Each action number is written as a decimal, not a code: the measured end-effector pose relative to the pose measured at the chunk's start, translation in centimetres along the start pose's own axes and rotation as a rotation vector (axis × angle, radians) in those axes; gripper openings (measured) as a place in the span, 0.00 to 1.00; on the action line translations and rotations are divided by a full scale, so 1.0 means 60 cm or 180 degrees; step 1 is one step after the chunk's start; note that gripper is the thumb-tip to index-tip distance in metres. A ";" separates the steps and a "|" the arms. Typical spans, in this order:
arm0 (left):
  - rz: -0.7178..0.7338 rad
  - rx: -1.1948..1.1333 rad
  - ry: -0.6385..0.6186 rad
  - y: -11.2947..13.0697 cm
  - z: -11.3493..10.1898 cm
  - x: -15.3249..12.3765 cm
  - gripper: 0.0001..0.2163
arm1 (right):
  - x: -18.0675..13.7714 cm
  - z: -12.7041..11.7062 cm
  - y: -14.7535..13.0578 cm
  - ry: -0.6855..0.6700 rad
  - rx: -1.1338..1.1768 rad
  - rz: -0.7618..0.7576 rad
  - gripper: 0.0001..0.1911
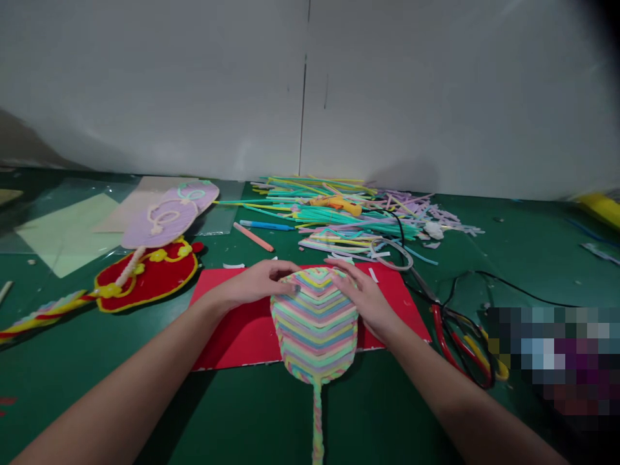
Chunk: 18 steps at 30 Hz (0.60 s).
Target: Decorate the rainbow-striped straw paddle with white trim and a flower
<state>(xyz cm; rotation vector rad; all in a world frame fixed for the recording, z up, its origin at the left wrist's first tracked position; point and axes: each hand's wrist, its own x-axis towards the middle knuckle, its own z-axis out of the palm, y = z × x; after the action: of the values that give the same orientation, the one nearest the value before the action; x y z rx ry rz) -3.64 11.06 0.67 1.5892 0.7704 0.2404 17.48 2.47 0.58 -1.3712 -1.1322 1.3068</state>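
Observation:
A striped pastel fan [316, 329], woven from coloured strips with a braided handle pointing toward me, lies on a red sheet [232, 332] on the green table. My left hand [254, 282] rests palm down on the fan's upper left edge, fingers together and pressing its top rim. My right hand [365, 298] lies on the upper right edge, fingers stretched flat over the rim. Both hands touch the fan's top and hold nothing else.
A red and yellow fan [150, 274] and a lilac fan [167, 216] lie at left with a braided handle [41, 314]. A heap of coloured strips [339, 216], an orange glue gun [339, 205], pens [254, 237], red-handled scissors [458, 345] and black cables [504, 284] lie behind and right.

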 end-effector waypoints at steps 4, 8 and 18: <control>0.0025 0.0110 -0.0268 0.000 -0.003 -0.001 0.16 | -0.003 -0.027 -0.017 0.0574 -0.0514 -0.0422 0.18; 0.0014 0.0375 -0.0381 0.003 -0.009 -0.006 0.18 | 0.001 -0.059 -0.022 0.1304 -0.1545 -0.0963 0.13; 0.0099 0.0173 -0.0465 0.004 -0.011 -0.010 0.18 | 0.024 -0.062 0.025 0.1041 -0.2197 -0.0565 0.21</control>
<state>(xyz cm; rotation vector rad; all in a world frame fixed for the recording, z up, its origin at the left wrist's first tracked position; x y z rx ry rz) -4.39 11.21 1.17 1.6514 0.6441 0.1251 21.28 3.55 -1.03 -1.8373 -1.4963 0.5370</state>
